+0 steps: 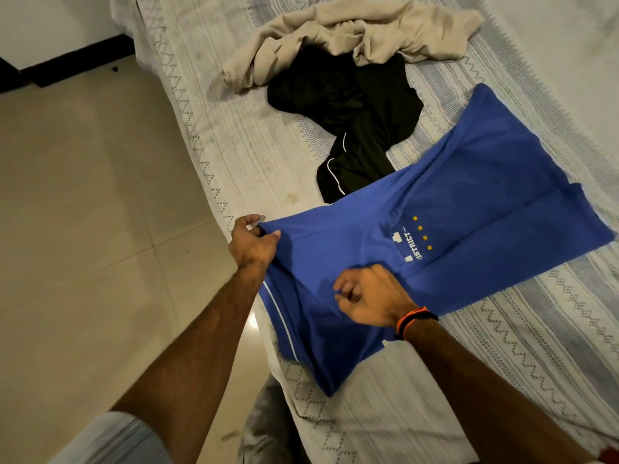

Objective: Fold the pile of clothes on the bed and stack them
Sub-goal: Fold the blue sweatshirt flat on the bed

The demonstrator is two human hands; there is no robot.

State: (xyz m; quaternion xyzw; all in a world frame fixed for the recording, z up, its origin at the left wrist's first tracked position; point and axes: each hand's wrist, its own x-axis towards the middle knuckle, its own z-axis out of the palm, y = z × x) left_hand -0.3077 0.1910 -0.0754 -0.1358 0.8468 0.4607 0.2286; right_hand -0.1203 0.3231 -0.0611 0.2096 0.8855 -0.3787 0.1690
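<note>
Left hand (253,242) grip pinches the blue shirt (445,209) corner; right hand (371,296), fingers curled, holds nothing visible.
Likely the pinch keeps the hem taut for a fold. The shirt spreads away from it across the bed (234,135); black (351,105) and beige (335,31) clothes lie beyond, unfolded.

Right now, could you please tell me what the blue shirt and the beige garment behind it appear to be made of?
Blue shirt: looks like a thin, smooth synthetic knit, sports-jersey style; it lies in soft folds with a faint sheen and carries printed lettering and stars. Beige garment: seems a thicker, matte cotton-like or fleece fabric, crumpled in bulky, rounded folds. Neither fibre can be confirmed by sight.
</note>
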